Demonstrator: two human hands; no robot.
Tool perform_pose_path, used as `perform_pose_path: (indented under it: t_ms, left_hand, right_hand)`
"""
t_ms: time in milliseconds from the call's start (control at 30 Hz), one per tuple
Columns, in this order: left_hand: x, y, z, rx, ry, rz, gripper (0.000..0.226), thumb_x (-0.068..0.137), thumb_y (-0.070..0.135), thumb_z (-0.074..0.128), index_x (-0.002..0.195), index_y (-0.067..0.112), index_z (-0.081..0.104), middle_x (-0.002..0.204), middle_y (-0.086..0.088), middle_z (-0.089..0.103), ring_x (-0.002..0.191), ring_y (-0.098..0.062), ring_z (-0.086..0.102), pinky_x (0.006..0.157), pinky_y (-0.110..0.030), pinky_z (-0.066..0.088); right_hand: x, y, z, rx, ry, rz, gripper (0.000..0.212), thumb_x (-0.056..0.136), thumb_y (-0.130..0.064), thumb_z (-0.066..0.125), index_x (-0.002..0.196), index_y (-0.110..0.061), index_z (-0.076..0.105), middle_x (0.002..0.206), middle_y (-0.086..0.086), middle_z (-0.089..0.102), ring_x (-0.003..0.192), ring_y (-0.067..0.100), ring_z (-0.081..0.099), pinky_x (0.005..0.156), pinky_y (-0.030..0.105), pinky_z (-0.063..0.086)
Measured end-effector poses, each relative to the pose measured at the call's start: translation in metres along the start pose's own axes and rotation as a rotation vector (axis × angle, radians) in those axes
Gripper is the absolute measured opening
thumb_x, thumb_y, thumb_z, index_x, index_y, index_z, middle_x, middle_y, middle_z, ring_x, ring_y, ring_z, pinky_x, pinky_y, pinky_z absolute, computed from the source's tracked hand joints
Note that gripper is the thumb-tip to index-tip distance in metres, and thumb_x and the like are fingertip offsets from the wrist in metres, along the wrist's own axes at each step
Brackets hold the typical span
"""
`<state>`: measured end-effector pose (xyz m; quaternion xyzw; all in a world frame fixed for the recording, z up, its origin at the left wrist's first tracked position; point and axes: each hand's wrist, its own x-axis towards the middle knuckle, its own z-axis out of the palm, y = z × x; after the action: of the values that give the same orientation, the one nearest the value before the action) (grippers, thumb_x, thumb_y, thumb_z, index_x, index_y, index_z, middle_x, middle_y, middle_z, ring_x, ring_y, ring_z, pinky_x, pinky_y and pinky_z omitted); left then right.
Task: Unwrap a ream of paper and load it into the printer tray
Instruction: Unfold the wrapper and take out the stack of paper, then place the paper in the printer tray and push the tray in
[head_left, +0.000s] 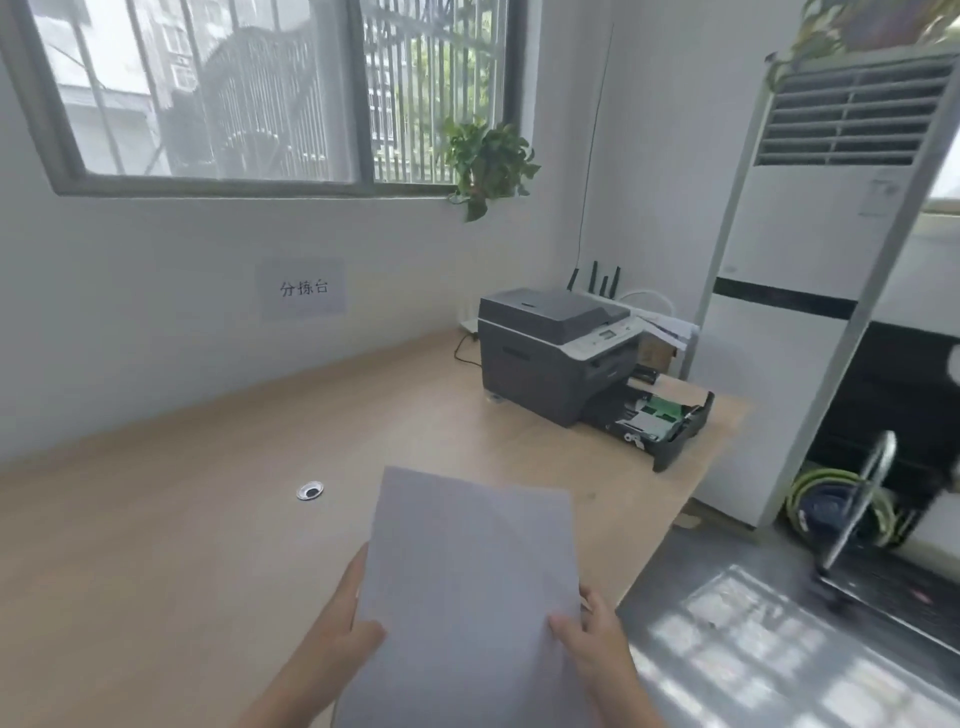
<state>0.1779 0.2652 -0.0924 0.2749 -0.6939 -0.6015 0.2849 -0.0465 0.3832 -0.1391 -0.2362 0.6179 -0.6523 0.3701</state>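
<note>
A stack of plain white paper (467, 582) is held upright in front of me, above the near part of the wooden desk (182, 519). My left hand (348, 618) grips its left edge and my right hand (592, 639) grips its lower right edge, thumbs on the front. No wrapper shows. The grey printer (550, 353) stands at the far right of the desk. Its black paper tray (670, 421) is pulled out toward the desk's right edge, with green guides visible inside.
A round cable grommet (310, 490) sits in the desk left of the paper. A tall white air conditioner (810, 291) stands right of the printer. A metal hand cart (862, 514) and coiled hose lie on the grey floor beyond the desk's right edge.
</note>
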Motion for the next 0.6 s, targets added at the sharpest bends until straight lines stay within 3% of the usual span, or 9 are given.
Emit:
perform_pose_path:
  t_ms: [100,200,300,400,500,600]
  left_hand:
    - [0.032,-0.013,0.018,-0.025,-0.019,-0.010,0.075,0.048,0.028,0.052,0.120,0.048,0.043,0.129,0.007,0.054,0.120,-0.018,0.054,0.090,-0.037,0.050]
    - [0.071,-0.026,0.036,-0.084,-0.054,-0.016,0.075,0.050,0.026,0.057,0.119,0.053,0.045,0.135,0.006,0.052,0.122,-0.021,0.053,0.096,-0.050,0.047]
    - [0.121,-0.040,0.057,-0.173,-0.068,-0.033,0.079,0.048,0.027,0.065,0.123,0.040,0.045,0.126,0.004,0.060,0.112,-0.025,0.062,0.083,-0.043,0.056]
    - [0.176,-0.048,0.079,-0.252,-0.077,-0.063,0.083,0.043,0.023,0.067,0.121,0.034,0.044,0.109,0.003,0.071,0.098,-0.028,0.069,0.067,-0.037,0.060]
    - [0.230,-0.047,0.094,-0.290,-0.046,-0.070,0.079,0.040,0.023,0.067,0.115,0.038,0.046,0.104,0.000,0.071,0.089,-0.028,0.072,0.063,-0.037,0.060]
    - [0.275,-0.045,0.108,-0.266,0.025,-0.091,0.079,0.043,0.019,0.064,0.115,0.040,0.042,0.101,-0.007,0.072,0.082,-0.027,0.073,0.068,-0.046,0.057]
  right_hand:
    - [0.019,-0.006,-0.023,-0.031,0.042,0.010,0.030,0.062,-0.007,0.059,0.090,-0.019,0.053,0.078,-0.001,0.067,0.060,0.008,0.067,0.048,0.012,0.052]
    - [0.047,-0.016,-0.046,-0.050,0.069,0.028,0.034,0.054,-0.010,0.054,0.086,-0.021,0.052,0.081,0.004,0.065,0.069,0.020,0.064,0.048,0.013,0.051]
    - [0.092,-0.026,-0.070,-0.067,0.065,0.067,0.033,0.052,-0.007,0.052,0.084,-0.019,0.054,0.068,-0.001,0.069,0.050,0.007,0.067,0.043,0.015,0.051]
    - [0.139,-0.048,-0.091,-0.075,0.034,0.096,0.032,0.056,-0.002,0.051,0.086,-0.012,0.056,0.052,-0.006,0.070,0.041,0.006,0.063,0.038,0.016,0.048]
    - [0.187,-0.074,-0.107,-0.168,0.004,0.107,0.028,0.081,0.010,0.043,0.093,-0.013,0.056,0.070,0.003,0.066,0.038,0.003,0.061,0.036,0.013,0.044]
    - [0.242,-0.095,-0.121,-0.265,-0.016,0.097,0.036,0.083,0.013,0.036,0.091,-0.018,0.054,0.075,0.002,0.065,0.039,0.004,0.062,0.036,0.014,0.044]
